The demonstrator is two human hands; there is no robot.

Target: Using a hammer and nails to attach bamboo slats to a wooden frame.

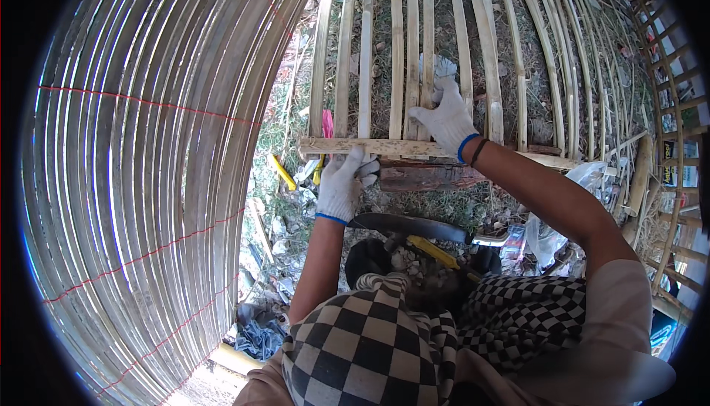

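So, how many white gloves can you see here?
2: one glove on the left hand, at the wooden crossbar; another on the right hand, by the bamboo strips. Ground clutter could hide more.

I count two gloved hands, the left hand (340,188) and right hand (448,117), over ten pale slats (366,51), one broad blade (410,224), one yellow-handled tool (433,253), two slim yellow objects (282,173), one pink scrap (327,123), one dark wristband (479,151).
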